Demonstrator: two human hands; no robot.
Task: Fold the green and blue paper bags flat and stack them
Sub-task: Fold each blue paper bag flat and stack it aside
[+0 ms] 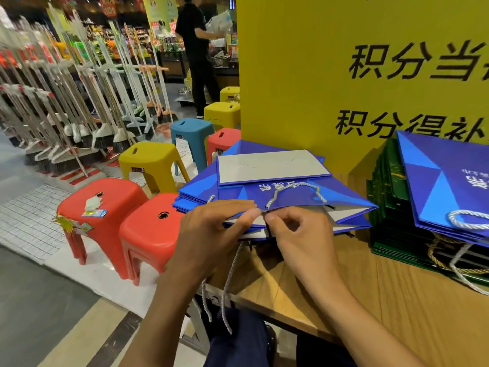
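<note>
You're gripping the top blue bag (291, 193).
Left hand (211, 226) and right hand (299, 234) are pinching its near edge.

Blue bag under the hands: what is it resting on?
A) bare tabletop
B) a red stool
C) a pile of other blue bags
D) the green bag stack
C: the blue bag, held at its near edge by the left hand and right hand, lies on a pile of blue bags whose edges show beneath it.
</note>
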